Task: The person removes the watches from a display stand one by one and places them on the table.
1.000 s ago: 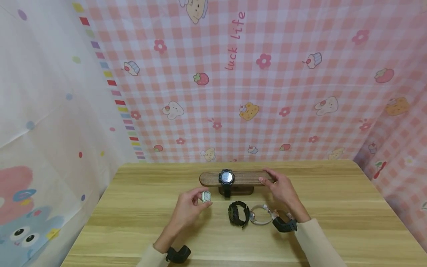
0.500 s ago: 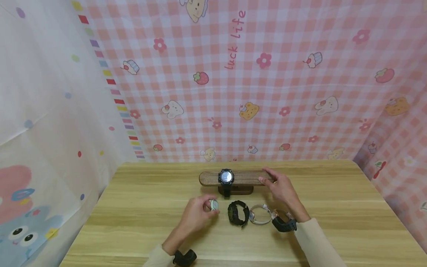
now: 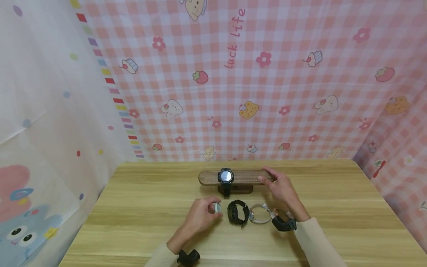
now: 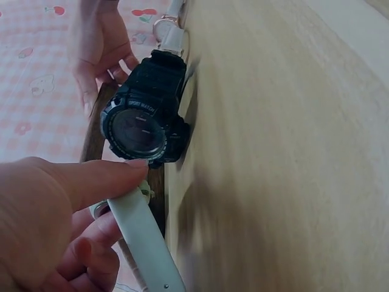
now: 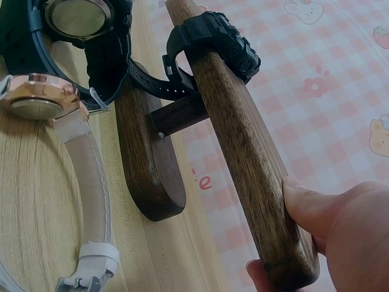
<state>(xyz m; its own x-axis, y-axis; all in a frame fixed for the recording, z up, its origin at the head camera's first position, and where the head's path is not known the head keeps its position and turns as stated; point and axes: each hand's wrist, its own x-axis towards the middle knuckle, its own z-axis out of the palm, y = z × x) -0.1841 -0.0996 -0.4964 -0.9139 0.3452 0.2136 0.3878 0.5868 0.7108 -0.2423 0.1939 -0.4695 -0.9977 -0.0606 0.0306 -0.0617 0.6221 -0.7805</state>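
Note:
My left hand pinches a pale green watch between thumb and fingers, just left of a standing black sport watch. In the left wrist view the green watch's strap hangs out straight; whether it touches the table cannot be told. My right hand grips the right end of a dark wooden watch stand, thumb on the near side. Another black watch is looped around the stand's bar, left of its middle, with its strap hanging down in front.
Right of the standing black watch are a white-strapped watch and a rose-gold watch, partly hidden by the right wrist's black camera. The wooden table ends at a pink checked cloth behind the stand.
My left hand has carried the pale green watch right and toward me, from in front of the stand's left end to beside the standing black watch. The right hand keeps its grip on the stand.

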